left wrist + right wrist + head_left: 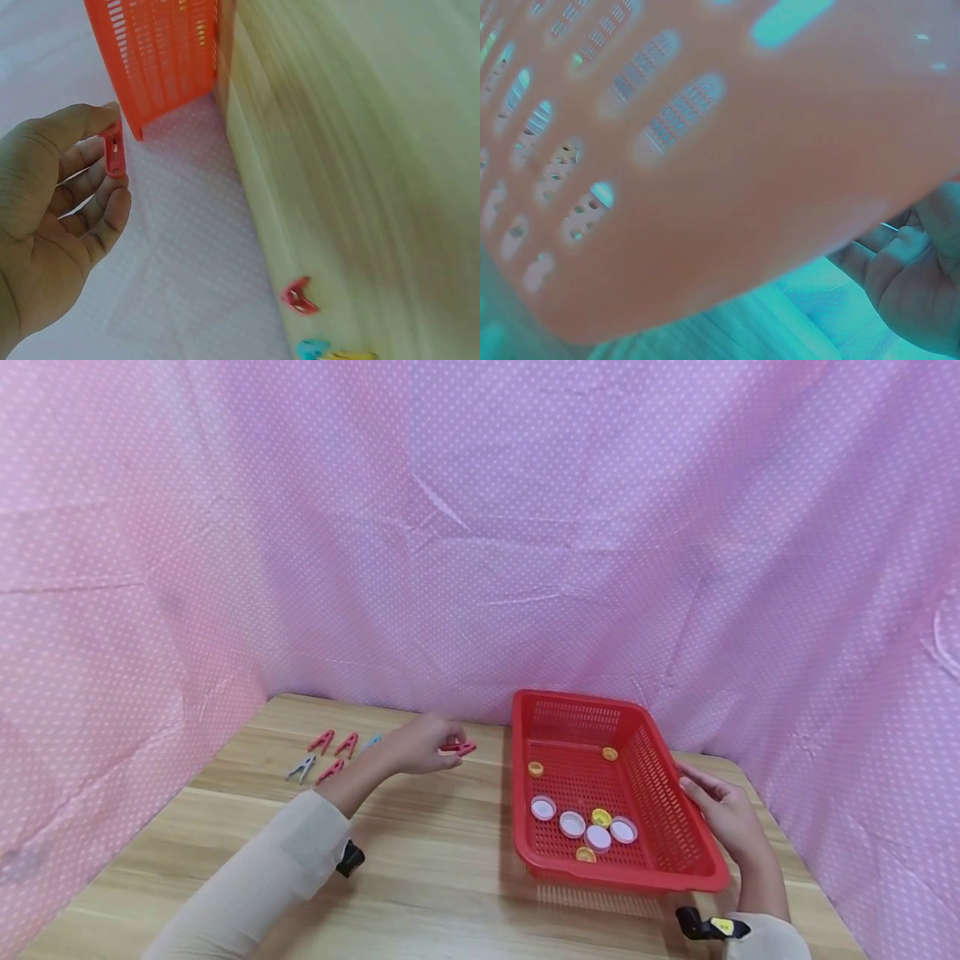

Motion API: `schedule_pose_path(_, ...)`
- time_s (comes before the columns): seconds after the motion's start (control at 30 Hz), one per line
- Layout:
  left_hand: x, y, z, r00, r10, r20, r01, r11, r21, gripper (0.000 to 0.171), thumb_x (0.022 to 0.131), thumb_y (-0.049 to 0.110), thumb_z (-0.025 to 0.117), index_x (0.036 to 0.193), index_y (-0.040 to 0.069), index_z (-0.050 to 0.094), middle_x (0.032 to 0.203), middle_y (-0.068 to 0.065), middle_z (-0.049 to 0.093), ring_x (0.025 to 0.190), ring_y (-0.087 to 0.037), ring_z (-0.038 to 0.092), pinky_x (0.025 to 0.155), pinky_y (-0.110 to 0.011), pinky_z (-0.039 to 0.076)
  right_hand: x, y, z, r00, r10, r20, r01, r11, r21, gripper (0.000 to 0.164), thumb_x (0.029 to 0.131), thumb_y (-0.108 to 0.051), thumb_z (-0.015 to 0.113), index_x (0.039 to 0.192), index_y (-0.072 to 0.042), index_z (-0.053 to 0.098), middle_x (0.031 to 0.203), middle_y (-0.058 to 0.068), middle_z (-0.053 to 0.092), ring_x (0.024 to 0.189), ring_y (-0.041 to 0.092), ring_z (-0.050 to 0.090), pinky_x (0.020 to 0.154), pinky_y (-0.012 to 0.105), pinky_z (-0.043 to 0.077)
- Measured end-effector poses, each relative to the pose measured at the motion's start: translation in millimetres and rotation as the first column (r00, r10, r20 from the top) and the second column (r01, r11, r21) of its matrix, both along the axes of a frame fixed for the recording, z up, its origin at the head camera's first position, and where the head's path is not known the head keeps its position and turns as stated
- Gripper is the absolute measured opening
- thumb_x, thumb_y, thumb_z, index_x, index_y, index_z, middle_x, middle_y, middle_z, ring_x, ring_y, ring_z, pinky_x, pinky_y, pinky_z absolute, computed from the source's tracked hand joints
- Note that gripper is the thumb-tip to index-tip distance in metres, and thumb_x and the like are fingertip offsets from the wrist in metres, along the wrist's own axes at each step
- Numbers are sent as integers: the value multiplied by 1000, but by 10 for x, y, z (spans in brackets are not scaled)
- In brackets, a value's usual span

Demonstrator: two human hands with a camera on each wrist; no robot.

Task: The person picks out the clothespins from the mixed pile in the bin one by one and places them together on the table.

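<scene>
My left hand pinches a red clothespin between thumb and fingers, above the table and left of the red basket. In the left wrist view the clothespin hangs from the fingertips, apart from the basket wall. My right hand grips the basket's right rim, thumb on top; part of its fingers is hidden behind the wall. Inside the basket lie several white caps with pinkish rims and several yellow caps. The basket's near end looks raised, with a shadow below.
On the table, left of my left hand, lie several clothespins: red ones, a grey one and a light blue one partly hidden by the arm. A pink dotted cloth hangs around the table's back and sides.
</scene>
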State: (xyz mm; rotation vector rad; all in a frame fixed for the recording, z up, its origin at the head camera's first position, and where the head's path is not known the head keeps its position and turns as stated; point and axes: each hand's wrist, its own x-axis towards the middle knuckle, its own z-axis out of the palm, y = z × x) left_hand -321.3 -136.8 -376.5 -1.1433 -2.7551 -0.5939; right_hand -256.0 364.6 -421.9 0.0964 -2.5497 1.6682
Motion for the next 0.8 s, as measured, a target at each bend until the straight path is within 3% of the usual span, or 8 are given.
schedule_pose_path(0.3,101,-360,-129,991,130,44,-129,991,-22,21,89,19,81,105,7,73,91,-1,68,84,-16,62,78,-37,53,-1,-2,-4,1000,2,-3,-2,1000,-2,61,105,-36,58,153,-1,43,106,-9,73,83,18,75,69,35,62)
schedule_pose_path(0.8,212,-775,-299,957,252,141,-261,964,55,25,86,17,84,107,6,74,89,3,67,82,-15,62,77,-37,54,18,-7,7,999,0,33,1,1000,-17,64,104,-43,58,154,-6,43,111,-4,74,88,21,76,73,40,62)
